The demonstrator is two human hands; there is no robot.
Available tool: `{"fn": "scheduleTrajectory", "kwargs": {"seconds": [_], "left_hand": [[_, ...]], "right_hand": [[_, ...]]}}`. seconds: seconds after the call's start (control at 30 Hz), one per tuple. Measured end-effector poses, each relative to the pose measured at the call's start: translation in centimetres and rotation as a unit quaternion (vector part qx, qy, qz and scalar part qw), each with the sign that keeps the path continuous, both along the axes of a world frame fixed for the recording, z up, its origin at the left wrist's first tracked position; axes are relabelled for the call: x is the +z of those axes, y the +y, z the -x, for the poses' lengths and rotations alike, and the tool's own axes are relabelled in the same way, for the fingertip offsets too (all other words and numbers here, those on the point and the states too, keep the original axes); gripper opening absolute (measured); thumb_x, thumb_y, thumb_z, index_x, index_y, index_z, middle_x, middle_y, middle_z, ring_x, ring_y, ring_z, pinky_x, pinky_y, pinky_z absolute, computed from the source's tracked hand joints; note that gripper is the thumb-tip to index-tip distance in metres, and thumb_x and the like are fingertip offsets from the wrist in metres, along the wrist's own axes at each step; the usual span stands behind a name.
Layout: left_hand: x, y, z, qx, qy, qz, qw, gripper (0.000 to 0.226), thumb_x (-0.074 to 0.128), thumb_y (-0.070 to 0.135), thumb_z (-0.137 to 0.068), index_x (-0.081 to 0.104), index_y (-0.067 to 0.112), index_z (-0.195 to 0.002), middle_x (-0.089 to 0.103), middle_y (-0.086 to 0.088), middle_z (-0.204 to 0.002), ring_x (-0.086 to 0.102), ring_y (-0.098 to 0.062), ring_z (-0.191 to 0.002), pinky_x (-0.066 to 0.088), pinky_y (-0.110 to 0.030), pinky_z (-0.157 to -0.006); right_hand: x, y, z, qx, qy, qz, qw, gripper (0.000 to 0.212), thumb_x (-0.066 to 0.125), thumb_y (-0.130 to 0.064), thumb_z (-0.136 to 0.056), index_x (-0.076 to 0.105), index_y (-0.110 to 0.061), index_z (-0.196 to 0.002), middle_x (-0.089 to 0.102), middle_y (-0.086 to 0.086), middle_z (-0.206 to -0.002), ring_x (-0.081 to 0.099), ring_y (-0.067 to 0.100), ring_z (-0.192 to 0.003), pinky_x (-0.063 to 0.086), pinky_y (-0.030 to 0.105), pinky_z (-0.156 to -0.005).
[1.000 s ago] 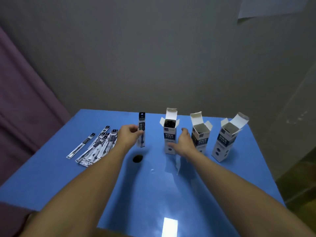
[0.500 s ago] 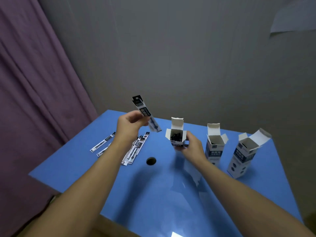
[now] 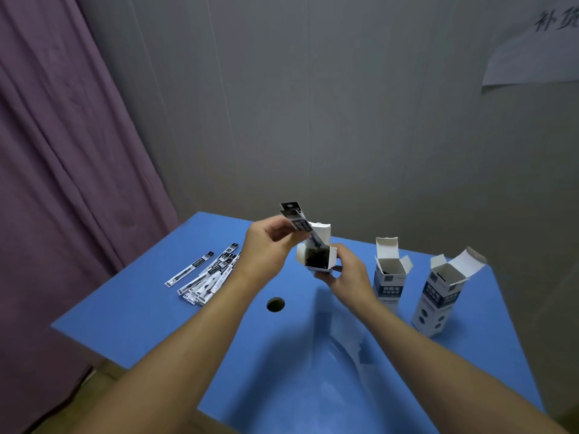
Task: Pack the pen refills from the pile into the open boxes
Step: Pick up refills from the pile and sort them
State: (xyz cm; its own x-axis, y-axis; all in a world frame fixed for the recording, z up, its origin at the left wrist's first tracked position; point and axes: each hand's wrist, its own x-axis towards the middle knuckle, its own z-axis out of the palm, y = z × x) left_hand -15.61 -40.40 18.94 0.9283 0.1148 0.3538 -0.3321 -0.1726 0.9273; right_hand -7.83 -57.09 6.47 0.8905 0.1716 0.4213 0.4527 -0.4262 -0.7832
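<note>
My left hand [image 3: 266, 249] pinches a couple of packaged pen refills [image 3: 297, 222], black and white. Their lower ends dip slantwise into the mouth of an open white box [image 3: 318, 261], which looks dark with refills inside. My right hand [image 3: 347, 274] grips that box from below and tilts it toward me, off the blue table [image 3: 150, 311]. The pile of refills [image 3: 206, 277] lies flat on the table to the left. Two more open boxes stand upright on the right, a middle box [image 3: 388, 277] and a right box [image 3: 438, 296].
A round hole [image 3: 275, 304] is cut in the table just in front of my hands. A purple curtain [image 3: 62, 183] hangs at the left, close to the table's left edge. A grey wall stands behind, with a paper sheet [image 3: 532, 54] at the upper right.
My left hand has carried the refills from beside the pile up and right into the box mouth. My right hand has lifted and tilted the left box. The camera has tilted up.
</note>
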Motion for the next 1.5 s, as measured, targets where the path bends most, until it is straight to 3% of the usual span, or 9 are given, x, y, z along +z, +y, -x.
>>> {"fn": "scheduleTrajectory", "kwargs": {"seconds": [0.23, 0.3, 0.53, 0.63, 0.77, 0.9, 1.13, 1.3, 1.5], "left_hand": [[-1.2, -0.1, 0.8, 0.027, -0.022, -0.144, 0.989, 0.026, 0.074, 0.011, -0.088, 0.075, 0.037, -0.092, 0.075, 0.016, -0.088, 0.068, -0.005, -0.089, 0.051, -0.016, -0.082], [-1.5, -0.2, 0.8, 0.039, -0.030, -0.198, 0.979, 0.022, 0.074, 0.015, -0.087, 0.074, 0.035, -0.094, 0.073, 0.015, -0.092, 0.064, -0.002, -0.093, 0.046, -0.014, -0.082], [-3.1, 0.0, -0.3, 0.094, -0.075, -0.357, 0.926, 0.014, 0.074, 0.023, -0.087, 0.075, 0.027, -0.101, 0.062, 0.015, -0.103, 0.043, -0.019, -0.107, 0.042, -0.039, -0.094], [-3.2, -0.2, -0.1, 0.081, -0.051, -0.362, 0.927, 0.022, 0.071, 0.017, -0.086, 0.073, 0.023, -0.107, 0.052, 0.007, -0.112, 0.035, -0.020, -0.110, 0.039, -0.030, -0.096], [-2.7, -0.3, 0.5, 0.058, -0.058, -0.331, 0.940, 0.039, 0.068, 0.016, -0.081, 0.065, 0.029, -0.117, 0.053, 0.013, -0.109, 0.038, -0.014, -0.111, 0.036, -0.021, -0.095], [-2.7, -0.3, 0.8, 0.068, -0.097, -0.302, 0.946, 0.027, 0.070, 0.019, -0.080, 0.067, 0.033, -0.103, 0.057, 0.016, -0.103, 0.043, -0.012, -0.111, 0.037, -0.019, -0.096], [-4.9, -0.1, -0.6, 0.115, -0.108, -0.357, 0.921, 0.011, 0.070, 0.029, -0.085, 0.078, 0.031, -0.092, 0.057, 0.011, -0.104, 0.040, -0.018, -0.101, 0.042, -0.035, -0.092], [-5.6, 0.8, -0.3, 0.127, -0.100, -0.311, 0.937, 0.022, 0.067, 0.015, -0.090, 0.074, 0.029, -0.105, 0.054, 0.009, -0.099, 0.040, -0.012, -0.101, 0.033, -0.011, -0.088], [-8.7, 4.5, 0.3, 0.150, -0.004, -0.336, 0.930, 0.027, 0.061, 0.010, -0.090, 0.073, 0.028, -0.107, 0.058, 0.011, -0.099, 0.048, -0.010, -0.102, 0.036, -0.012, -0.088]], "right_hand": [[0.6, 0.4, 0.4, 0.013, -0.030, -0.013, 0.999, 0.047, 0.085, -0.016, -0.073, 0.060, -0.026, -0.112, 0.064, -0.008, -0.106, 0.061, 0.018, -0.101, 0.055, 0.043, -0.085], [0.7, 0.5, 0.4, 0.014, -0.033, -0.009, 0.999, 0.048, 0.085, -0.018, -0.073, 0.060, -0.028, -0.113, 0.063, -0.009, -0.106, 0.060, 0.018, -0.101, 0.055, 0.043, -0.084], [0.9, 1.1, 0.8, 0.024, -0.043, 0.012, 0.999, 0.047, 0.084, -0.023, -0.073, 0.059, -0.028, -0.113, 0.063, -0.013, -0.103, 0.060, 0.017, -0.097, 0.054, 0.044, -0.081], [0.8, 1.3, 0.8, 0.028, -0.032, 0.023, 0.999, 0.044, 0.083, -0.027, -0.073, 0.058, -0.028, -0.110, 0.063, -0.013, -0.102, 0.059, 0.018, -0.096, 0.054, 0.045, -0.081], [0.8, 1.3, 1.1, 0.035, -0.030, 0.026, 0.999, 0.043, 0.082, -0.027, -0.074, 0.058, -0.028, -0.109, 0.063, -0.013, -0.102, 0.059, 0.017, -0.096, 0.054, 0.045, -0.080], [0.7, 1.0, 1.4, 0.030, -0.015, 0.027, 0.999, 0.044, 0.083, -0.024, -0.074, 0.058, -0.028, -0.110, 0.063, -0.012, -0.103, 0.059, 0.014, -0.097, 0.054, 0.043, -0.081], [0.8, 0.7, 1.9, 0.035, -0.001, 0.034, 0.999, 0.046, 0.083, -0.019, -0.075, 0.058, -0.028, -0.114, 0.063, -0.013, -0.105, 0.060, 0.011, -0.098, 0.055, 0.037, -0.080], [0.5, 0.0, 1.6, -0.038, 0.096, 0.044, 0.994, 0.042, 0.081, -0.018, -0.078, 0.054, -0.021, -0.110, 0.064, -0.005, -0.107, 0.060, 0.014, -0.097, 0.050, 0.034, -0.080], [-1.1, -1.8, 0.0, -0.112, 0.194, 0.115, 0.968, 0.043, 0.080, -0.024, -0.081, 0.044, -0.016, -0.103, 0.064, 0.008, -0.113, 0.060, 0.028, -0.105, 0.046, 0.033, -0.077]]}}
